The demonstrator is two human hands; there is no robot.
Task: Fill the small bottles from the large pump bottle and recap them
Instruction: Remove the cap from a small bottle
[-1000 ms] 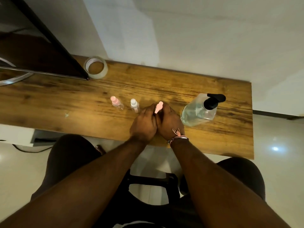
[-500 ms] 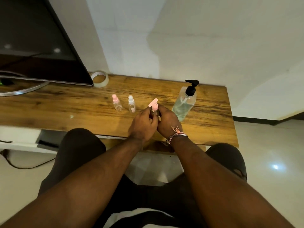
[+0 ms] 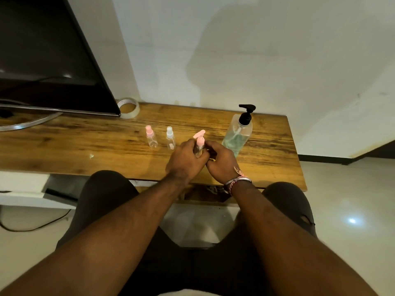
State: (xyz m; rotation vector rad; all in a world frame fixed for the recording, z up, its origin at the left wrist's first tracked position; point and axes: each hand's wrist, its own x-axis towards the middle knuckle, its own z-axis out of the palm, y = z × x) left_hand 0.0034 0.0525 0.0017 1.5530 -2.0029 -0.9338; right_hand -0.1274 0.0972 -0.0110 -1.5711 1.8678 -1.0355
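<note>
A small bottle with a pink pump cap (image 3: 199, 144) is held upright over the wooden surface (image 3: 64, 146), gripped by the curled fingers of the left hand (image 3: 186, 160). The right hand (image 3: 222, 162) is curled against it at 3 o'clock; whether it grips cannot be told. Two capped small bottles (image 3: 152, 137) (image 3: 170, 138) stand at 9 o'clock, the large pump bottle (image 3: 238, 133) at 2 o'clock.

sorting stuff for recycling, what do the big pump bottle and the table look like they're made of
Big pump bottle: likely clear glossy plastic, since the greenish liquid and dip tube show through; the pump head is matte black, probably plastic. Table: brown wood grain with streaks; solid wood or laminate, cannot tell.
</note>
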